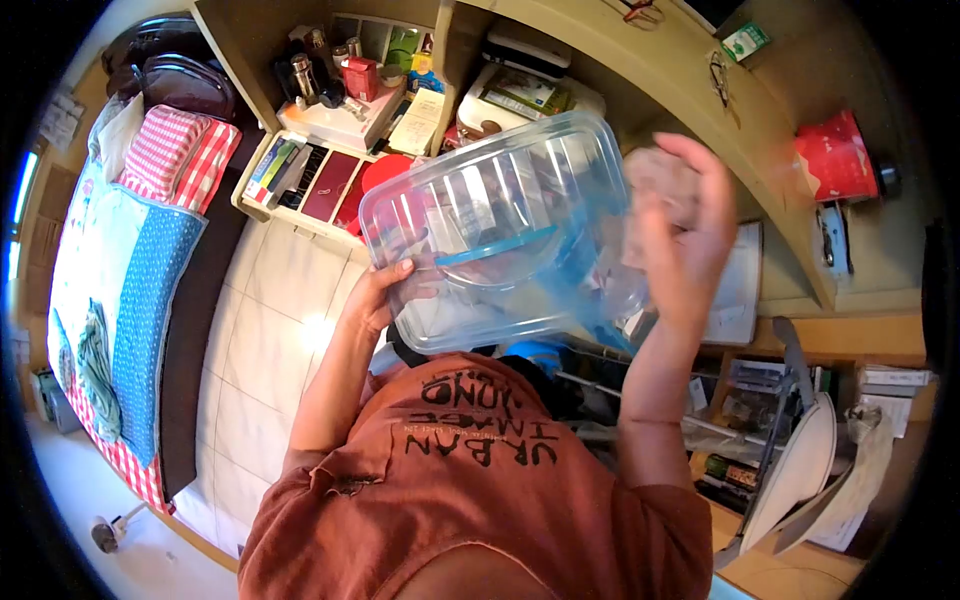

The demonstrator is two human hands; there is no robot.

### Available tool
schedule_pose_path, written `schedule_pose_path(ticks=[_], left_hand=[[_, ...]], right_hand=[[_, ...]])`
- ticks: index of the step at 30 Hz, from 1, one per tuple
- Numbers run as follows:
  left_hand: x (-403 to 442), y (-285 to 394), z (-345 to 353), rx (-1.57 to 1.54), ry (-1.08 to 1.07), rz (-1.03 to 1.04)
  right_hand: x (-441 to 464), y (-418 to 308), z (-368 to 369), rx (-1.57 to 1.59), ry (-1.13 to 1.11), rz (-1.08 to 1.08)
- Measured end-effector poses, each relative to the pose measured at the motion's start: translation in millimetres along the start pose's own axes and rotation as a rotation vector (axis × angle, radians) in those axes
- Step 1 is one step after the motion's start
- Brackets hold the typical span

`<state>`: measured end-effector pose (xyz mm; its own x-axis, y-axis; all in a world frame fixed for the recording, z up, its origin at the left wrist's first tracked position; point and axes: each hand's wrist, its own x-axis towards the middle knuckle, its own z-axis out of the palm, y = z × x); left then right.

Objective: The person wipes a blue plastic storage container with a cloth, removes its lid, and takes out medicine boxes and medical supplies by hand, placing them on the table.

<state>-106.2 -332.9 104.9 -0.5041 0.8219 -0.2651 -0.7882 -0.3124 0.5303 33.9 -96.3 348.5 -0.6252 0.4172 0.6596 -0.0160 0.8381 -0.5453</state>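
Observation:
A clear plastic storage box with blue handles is held tilted in front of my chest. My left hand grips its near left edge, thumb on the outside and fingers showing through the plastic. Beyond the box's right end, my right hand is raised and smeared by motion. Its fingers curl around a crumpled pale cloth, close to the box wall. Whether the cloth touches the box I cannot tell. One blue handle at the right end is blurred too.
An open drawer with a dark red booklet juts out behind the box. Shelves above hold bottles and a red container. To the left is a bed with checked bedding; a white round-backed chair is at right.

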Motion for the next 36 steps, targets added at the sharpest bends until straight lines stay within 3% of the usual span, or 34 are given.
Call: schedule_pose_path(ticks=[2,4,9,14,18,20,21,22,24,25,27,28,32,34,35,36], left_hand=[[-5.3,3.2,-1.3,0.004,-0.017,-0.002],[-11.6,5.3,-2.9,-0.031,-0.044,0.047],[-22.0,15.7,11.1,-0.065,-0.024,0.074],[-19.3,19.9,17.3,-0.069,0.006,0.094],[-21.6,24.1,31.8,-0.003,0.053,0.037],[-21.8,24.1,42.7,0.12,0.089,0.194],[-24.8,20.9,50.6,0.194,0.17,0.329],[-32.8,18.3,54.8,0.193,0.166,0.337],[-44.8,14.6,60.1,1.092,0.19,0.786],[-38.6,11.6,67.7,1.045,0.1,1.013],[-48.8,11.7,73.5,1.545,0.037,1.206],[-48.6,8.6,72.5,1.728,0.002,1.3],[-46.5,-8.1,71.5,1.753,-0.042,1.413],[-46.2,-13.5,65.9,1.81,-0.055,1.324],[-48.3,-15.0,64.0,1.805,-0.057,1.326],[-52.1,-13.3,66.0,1.855,-0.056,1.135]], right_hand=[[3.7,2.7,13.0,-0.165,-0.086,-0.059],[3.1,15.9,19.4,-0.362,-0.324,-0.439],[-9.8,20.1,19.5,-0.488,-0.402,-0.512],[-21.6,26.8,2.3,-0.475,-0.66,-0.324],[-27.0,41.1,-4.7,-0.5,-0.677,-0.213],[-29.4,50.4,-14.3,-0.348,-0.496,-0.002],[-40.4,67.9,-19.9,-0.17,-0.429,0.267],[-45.9,68.8,-18.6,-0.17,-0.425,0.259],[-54.5,65.9,-9.3,0.275,-0.401,0.476],[-65.7,74.4,-0.6,0.277,-0.398,0.471],[-84.7,88.2,19.1,0.943,-0.609,0.703],[-87.0,87.1,23.4,0.944,-0.605,0.703],[-80.1,69.0,30.4,1.216,-0.569,0.79],[-78.2,60.9,35.6,0.723,-0.456,0.805],[-76.5,64.6,33.2,0.768,-0.449,0.872],[-74.1,67.0,32.9,0.763,-0.451,0.871]])
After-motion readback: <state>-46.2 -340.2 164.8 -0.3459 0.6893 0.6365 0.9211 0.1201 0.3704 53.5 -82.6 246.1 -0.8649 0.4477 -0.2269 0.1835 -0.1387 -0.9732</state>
